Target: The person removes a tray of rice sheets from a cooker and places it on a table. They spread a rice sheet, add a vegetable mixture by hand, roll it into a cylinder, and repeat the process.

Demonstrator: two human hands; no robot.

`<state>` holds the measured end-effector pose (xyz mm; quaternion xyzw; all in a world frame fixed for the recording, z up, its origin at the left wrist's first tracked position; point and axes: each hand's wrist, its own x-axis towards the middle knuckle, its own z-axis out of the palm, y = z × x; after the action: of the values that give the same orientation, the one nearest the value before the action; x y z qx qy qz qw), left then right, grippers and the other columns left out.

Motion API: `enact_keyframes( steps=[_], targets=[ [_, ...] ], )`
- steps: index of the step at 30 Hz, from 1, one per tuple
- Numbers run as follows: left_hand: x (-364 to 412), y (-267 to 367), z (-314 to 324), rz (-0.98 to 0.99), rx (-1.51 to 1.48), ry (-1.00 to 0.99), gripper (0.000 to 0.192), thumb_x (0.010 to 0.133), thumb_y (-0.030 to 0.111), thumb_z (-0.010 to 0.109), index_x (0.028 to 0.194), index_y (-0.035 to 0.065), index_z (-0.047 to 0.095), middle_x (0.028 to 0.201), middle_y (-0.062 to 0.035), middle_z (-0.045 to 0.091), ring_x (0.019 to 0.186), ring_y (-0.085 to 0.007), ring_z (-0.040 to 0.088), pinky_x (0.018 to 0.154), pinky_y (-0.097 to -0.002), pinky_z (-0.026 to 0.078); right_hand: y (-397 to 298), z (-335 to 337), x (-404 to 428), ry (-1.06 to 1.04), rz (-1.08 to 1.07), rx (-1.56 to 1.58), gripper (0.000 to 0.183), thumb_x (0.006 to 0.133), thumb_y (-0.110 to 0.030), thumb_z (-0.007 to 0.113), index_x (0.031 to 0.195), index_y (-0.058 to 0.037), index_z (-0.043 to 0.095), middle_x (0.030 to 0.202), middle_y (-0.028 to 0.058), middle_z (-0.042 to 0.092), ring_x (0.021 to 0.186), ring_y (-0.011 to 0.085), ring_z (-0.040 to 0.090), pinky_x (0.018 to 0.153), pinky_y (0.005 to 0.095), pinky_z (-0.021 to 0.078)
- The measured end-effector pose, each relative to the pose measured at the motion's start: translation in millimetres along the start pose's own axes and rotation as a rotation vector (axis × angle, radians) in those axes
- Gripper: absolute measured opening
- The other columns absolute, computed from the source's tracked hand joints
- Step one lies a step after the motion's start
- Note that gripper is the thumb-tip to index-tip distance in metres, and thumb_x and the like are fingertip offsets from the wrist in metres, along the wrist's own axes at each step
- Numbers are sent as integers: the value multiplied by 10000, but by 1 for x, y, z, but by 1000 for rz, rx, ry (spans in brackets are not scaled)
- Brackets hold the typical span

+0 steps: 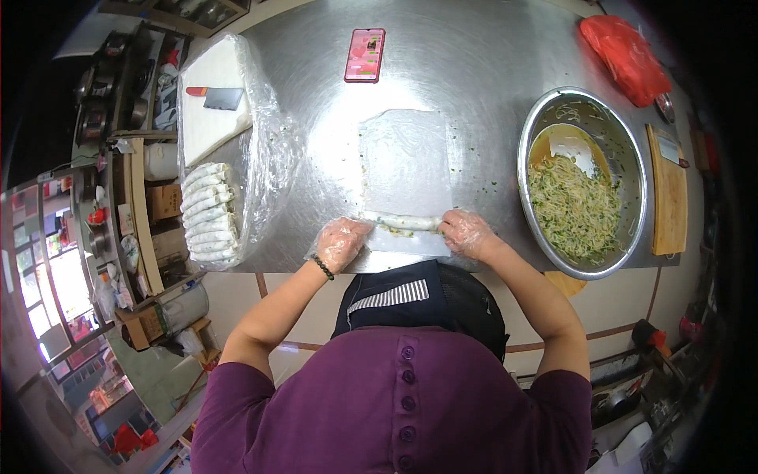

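On a stainless steel table (296, 53) before me lies a thin, translucent white wrapper sheet (405, 160). Its near part is rolled into a pale tube, a filled roll (408, 222), with some green and yellow filling bits showing along the near side. My left hand (343, 242), in a clear plastic glove, pinches the left end of the roll. At the right end, the gloved fingers of my right hand (466, 233) grip it. To the right stands a large steel bowl (638, 195) of shredded green and pale filling (574, 213), with liquid at its far side.
On the left, clear plastic film (272, 148) surrounds stacked white sheets (207, 118), a red-handled cleaver (222, 98) and several finished rolls (210, 216). A phone (365, 56) lies at the back. Far right are a red plastic bag (625, 59) and a wooden board (669, 207) bearing a knife (669, 151).
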<state>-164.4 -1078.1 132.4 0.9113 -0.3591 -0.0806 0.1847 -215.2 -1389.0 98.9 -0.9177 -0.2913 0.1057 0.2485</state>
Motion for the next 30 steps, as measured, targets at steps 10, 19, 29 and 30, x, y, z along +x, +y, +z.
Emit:
enact_keyframes(
  steps=[10, 19, 29, 30],
  targets=[
    [20, -14, -15, -240, 14, 29, 266, 783, 98, 608, 1046, 125, 640, 1044, -99, 606, 951, -290, 573, 833, -391, 459, -1, 1, -4, 33, 197, 113, 259, 773, -153, 583, 1011, -62, 540, 933, 115, 580, 809, 293, 599, 726, 419, 498],
    [33, -21, 6, 136, 89, -86, 181, 739, 69, 601, 920, 71, 595, 932, -80, 625, 850, -279, 590, 743, -391, 475, -1, 4, 0, 352, 4, -137, 218, 752, -175, 605, 951, -87, 593, 936, 77, 571, 933, 236, 552, 757, 366, 501],
    [10, -12, 1, 35, -49, -328, 147, 718, 55, 565, 860, 61, 600, 878, -87, 604, 826, -289, 585, 713, -393, 479, -17, -6, -8, -163, 66, 79, 140, 775, -125, 568, 897, -56, 568, 1016, 94, 506, 947, 248, 556, 777, 370, 514],
    [15, -6, -3, 37, -50, -328, 147, 718, 55, 565, 860, 61, 600, 878, -87, 604, 826, -289, 585, 713, -393, 479, -17, -8, -8, -156, 176, 173, 144, 776, -113, 562, 908, -56, 563, 1015, 89, 501, 951, 254, 557, 780, 374, 517]
  ],
)
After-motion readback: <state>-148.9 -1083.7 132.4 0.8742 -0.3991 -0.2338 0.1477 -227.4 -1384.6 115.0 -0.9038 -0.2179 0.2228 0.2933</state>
